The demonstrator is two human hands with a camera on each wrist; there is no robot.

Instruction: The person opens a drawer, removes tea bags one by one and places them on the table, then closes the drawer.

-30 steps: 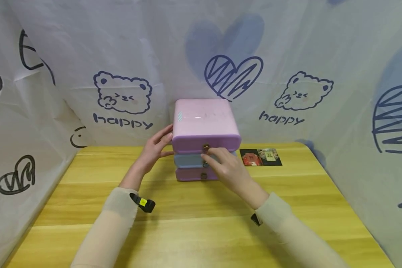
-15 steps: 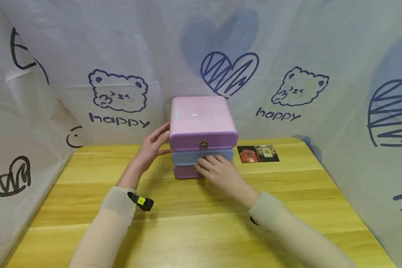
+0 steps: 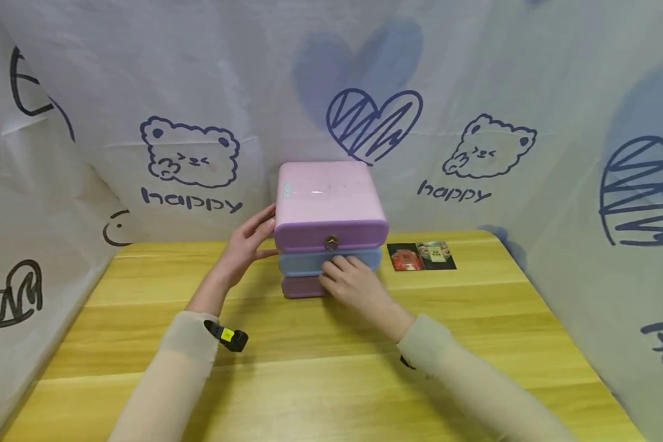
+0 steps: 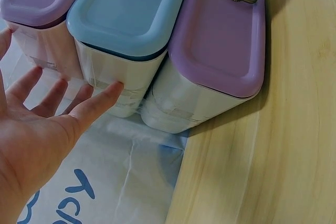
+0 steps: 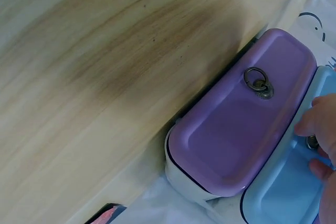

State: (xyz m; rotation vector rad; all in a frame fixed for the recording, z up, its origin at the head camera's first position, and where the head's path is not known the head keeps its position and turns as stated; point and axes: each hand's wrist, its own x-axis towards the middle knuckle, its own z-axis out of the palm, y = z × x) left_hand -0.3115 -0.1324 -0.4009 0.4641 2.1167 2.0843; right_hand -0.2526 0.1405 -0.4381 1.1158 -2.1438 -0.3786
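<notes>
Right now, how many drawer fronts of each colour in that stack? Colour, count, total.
Purple: 2 (top drawer front, bottom drawer front)
Blue: 1 (middle drawer front)
Total: 3

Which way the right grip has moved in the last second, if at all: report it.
Yes. Against the drawer unit in the head view, the right grip has gone down, from the top drawer to the blue drawer.
</notes>
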